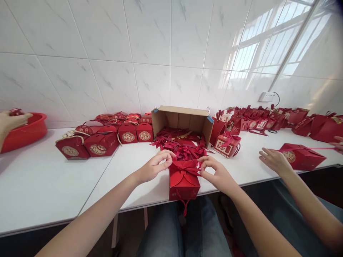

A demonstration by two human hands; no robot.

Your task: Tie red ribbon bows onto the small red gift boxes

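A red gift box point(184, 185) stands at the table's front edge, with a red cord and tassel hanging from its near side. Across its top lies a red ribbon point(184, 166), looped or bowed. My left hand point(158, 165) pinches the ribbon's left side, finger and thumb together. On the other side my right hand point(214, 172) has its fingertips closed on the ribbon's right end. Just behind the box, a heap of loose red ribbons point(184, 142) spills out of a cardboard box point(184, 109) lying on its side.
Red boxes with cord handles point(100, 144) stand in rows at left. Beside the carton is a box with a bow point(227, 145); many more line the wall at right. A co-worker's hands point(276, 160) hold a ribbon over another box. Another person's hand point(16, 123) is above a red basin point(29, 132).
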